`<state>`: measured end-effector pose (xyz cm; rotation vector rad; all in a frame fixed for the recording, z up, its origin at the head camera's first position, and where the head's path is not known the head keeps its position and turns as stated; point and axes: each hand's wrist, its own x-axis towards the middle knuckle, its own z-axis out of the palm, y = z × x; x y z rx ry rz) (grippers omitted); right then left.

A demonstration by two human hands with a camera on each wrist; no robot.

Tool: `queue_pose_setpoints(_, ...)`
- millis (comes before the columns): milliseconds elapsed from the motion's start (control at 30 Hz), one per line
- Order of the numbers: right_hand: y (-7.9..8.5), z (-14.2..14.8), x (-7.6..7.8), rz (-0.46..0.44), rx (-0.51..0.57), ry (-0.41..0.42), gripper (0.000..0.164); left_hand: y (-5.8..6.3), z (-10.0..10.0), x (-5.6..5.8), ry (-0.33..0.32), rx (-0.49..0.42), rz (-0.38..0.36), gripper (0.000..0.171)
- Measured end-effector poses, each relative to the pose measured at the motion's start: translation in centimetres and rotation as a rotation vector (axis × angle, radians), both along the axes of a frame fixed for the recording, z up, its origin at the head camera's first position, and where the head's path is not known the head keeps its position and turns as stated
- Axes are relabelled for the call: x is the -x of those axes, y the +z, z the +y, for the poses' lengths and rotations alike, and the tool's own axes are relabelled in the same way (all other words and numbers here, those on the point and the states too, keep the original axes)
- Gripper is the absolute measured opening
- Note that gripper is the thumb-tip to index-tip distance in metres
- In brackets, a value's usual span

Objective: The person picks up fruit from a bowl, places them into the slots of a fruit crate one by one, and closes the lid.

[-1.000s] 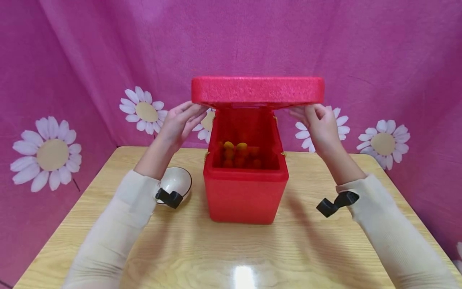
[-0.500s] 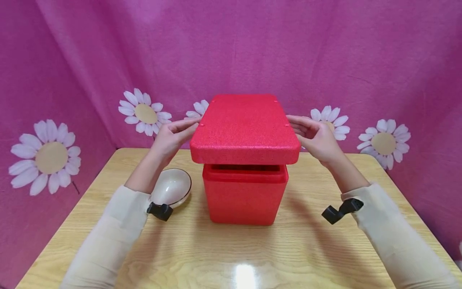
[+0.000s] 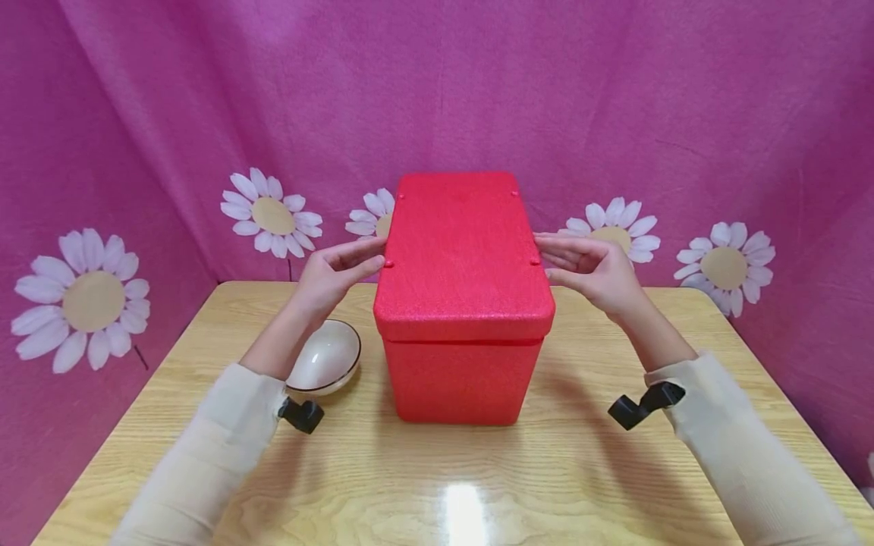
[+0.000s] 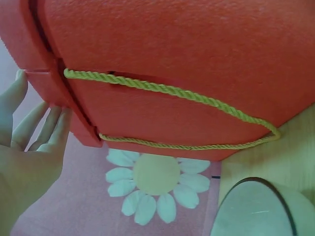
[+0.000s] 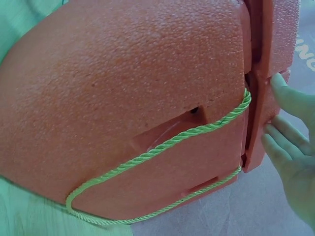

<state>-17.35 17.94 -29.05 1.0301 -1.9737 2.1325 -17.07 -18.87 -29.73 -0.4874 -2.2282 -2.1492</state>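
A red foam box stands on the wooden table in the head view, with its matching lid over its top. In both wrist views a narrow dark gap shows between lid and box. My left hand touches the lid's left side with straight fingertips and thumb. On the opposite side my right hand does the same, its fingers fairly straight against the lid edge. A yellow rope hangs in a loop on the box's left side, and another rope on its right. The inside of the box is hidden.
Left of the box, partly behind my left forearm, a white bowl with a dark rim stands on the table. A pink curtain with large daisies hangs around the table's back and sides.
The lid, first raised and tilted over the uncovered box, has come down onto its top with both hands. The orange and yellow round things inside are now out of sight.
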Motion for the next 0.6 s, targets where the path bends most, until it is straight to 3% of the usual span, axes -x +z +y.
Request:
queue_pose_setpoints(300, -0.4, 0.01, 0.03, 0.027, -0.045, -0.056, 0.045, -0.23, 0.53, 0.05, 0.03, -0.015, 0.028, 0.045)
queue_pose_setpoints(600, -0.05, 0.06, -0.12, 0.052, -0.091, -0.076, 0.043, -0.15, 0.57, -0.14, 0.036, -0.04, 0.01, 0.044)
